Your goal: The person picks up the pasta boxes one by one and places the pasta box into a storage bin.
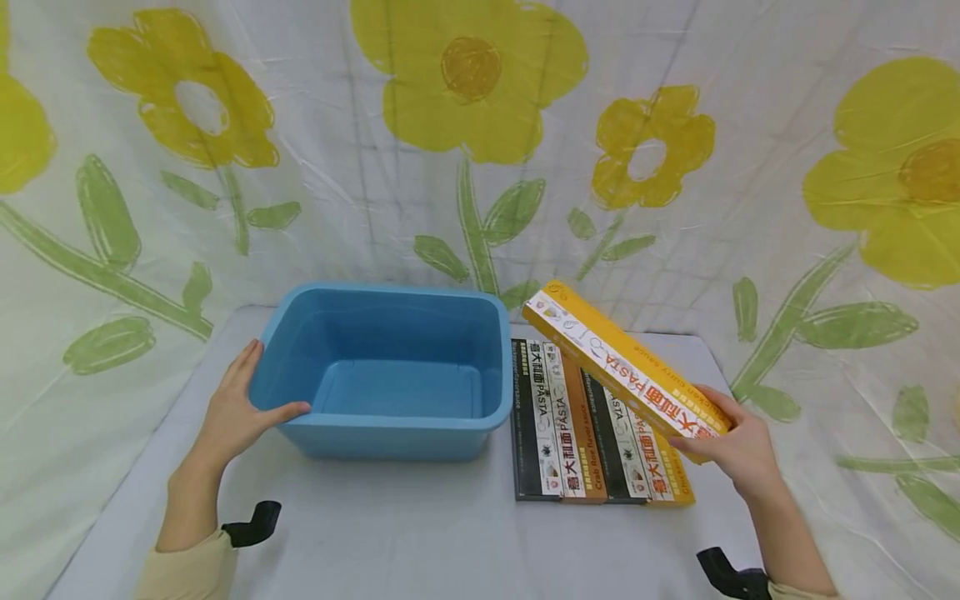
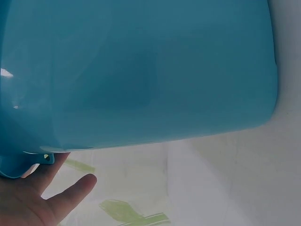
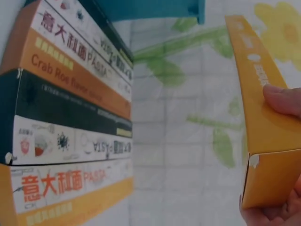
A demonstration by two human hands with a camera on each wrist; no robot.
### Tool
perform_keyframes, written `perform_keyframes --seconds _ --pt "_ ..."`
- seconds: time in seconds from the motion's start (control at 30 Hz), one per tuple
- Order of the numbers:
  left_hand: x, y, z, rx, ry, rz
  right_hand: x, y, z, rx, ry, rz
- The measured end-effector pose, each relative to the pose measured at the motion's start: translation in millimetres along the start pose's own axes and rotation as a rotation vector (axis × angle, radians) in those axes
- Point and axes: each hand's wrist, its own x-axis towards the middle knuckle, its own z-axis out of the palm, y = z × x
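Observation:
My left hand (image 1: 231, 404) holds the left front corner of a blue plastic basin (image 1: 390, 423), thumb over the rim and the other fingers along the outside. Close up in the left wrist view, the basin's outer wall (image 2: 164, 70) fills much of the frame, and one straight finger stands apart from it. On the right, my right hand (image 1: 738, 442) grips the near end of a yellow pasta box (image 1: 630, 362), thumb on one side and fingers beneath. That box is tilted above a row of several pasta boxes (image 1: 585, 467) in black, orange and yellow, partly covering them in the head view.
The basin, with nothing in it, stands left of the boxes on a white-covered table (image 1: 390, 533). Behind the table hangs a white cloth (image 1: 322, 208) printed with yellow flowers. Black wrist mounts (image 1: 255, 523) stick out at both sleeves.

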Motion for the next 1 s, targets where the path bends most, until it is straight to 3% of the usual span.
perform_keyframes --seconds 0.3,0.77,1.0 --pt "-0.9 0.7 -1.0 -0.002 0.011 0.008 4 -33 24 0.055 -0.150 -0.119" --pt "-1.8 -1.0 0.7 -0.003 0.015 0.009 23 -84 80 0.134 -0.299 -0.121" --pt "-1.7 1.0 2.2 0.020 0.016 -0.019 33 -114 111 0.061 -0.384 -0.179"
